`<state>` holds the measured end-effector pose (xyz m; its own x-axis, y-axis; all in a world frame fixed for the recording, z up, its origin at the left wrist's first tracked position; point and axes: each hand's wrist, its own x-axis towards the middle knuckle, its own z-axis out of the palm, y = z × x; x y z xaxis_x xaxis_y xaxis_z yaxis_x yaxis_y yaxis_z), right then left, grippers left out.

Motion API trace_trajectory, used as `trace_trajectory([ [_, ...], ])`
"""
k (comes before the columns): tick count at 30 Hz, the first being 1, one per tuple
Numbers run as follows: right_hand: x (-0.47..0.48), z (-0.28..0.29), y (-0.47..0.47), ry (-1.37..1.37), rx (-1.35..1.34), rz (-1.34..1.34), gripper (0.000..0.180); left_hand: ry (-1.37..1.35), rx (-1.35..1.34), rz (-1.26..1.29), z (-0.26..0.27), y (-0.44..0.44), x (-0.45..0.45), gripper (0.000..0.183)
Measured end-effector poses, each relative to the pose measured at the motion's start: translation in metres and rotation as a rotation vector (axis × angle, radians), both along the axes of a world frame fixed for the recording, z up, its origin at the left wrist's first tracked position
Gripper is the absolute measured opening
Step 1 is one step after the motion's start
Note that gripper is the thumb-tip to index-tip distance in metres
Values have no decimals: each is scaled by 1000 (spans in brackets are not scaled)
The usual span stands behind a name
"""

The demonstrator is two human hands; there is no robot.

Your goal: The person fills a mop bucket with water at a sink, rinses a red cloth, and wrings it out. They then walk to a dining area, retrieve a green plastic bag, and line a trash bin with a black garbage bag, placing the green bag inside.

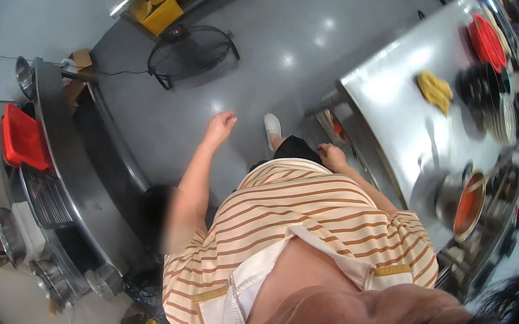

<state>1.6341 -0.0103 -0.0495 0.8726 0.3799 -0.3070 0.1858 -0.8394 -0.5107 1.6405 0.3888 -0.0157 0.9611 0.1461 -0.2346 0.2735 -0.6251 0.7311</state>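
Observation:
My left hand [221,128] is held out over the grey floor, its fingers loosely bent and nothing visible in them. Beside the black shorts [294,150] hangs my right hand [331,156], loosely curled, also with no object visible. It is nearest to the left edge of a stainless steel table [375,114]. On that table lie a yellow cloth [435,92], a red plastic basket [487,42], black bowls [478,86], a stack of white plates [502,120] and a metal pot [466,207] of red-orange contents. One white shoe [272,124] shows on the floor.
A black floor fan [192,53] stands ahead, its cable running left. Along the left is a steel counter [64,157] with a red basket [23,137], a wire rack [47,197] and metal bowls [10,236]. A yellow box [156,9] sits under the far table.

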Motion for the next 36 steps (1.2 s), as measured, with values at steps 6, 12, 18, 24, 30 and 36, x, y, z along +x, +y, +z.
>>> trace_trajectory([
  [6,178,-32,105,272,136,-15,23,167,103,259,-12,135,60,21],
  [12,263,-68,147,369,132,-133,23,138,279,410,-10,308,176,20],
  [18,249,-132,88,497,-14,-451,14,106,376,262,-80,431,392,17],
  [24,242,-49,158,923,-187,-860,23,451,393,-10,-207,474,539,15],
  [30,265,-45,207,955,-209,-883,26,711,327,-290,-257,476,576,24],
  [36,269,-47,224,906,-139,-915,30,608,408,-432,-266,470,580,28],
])
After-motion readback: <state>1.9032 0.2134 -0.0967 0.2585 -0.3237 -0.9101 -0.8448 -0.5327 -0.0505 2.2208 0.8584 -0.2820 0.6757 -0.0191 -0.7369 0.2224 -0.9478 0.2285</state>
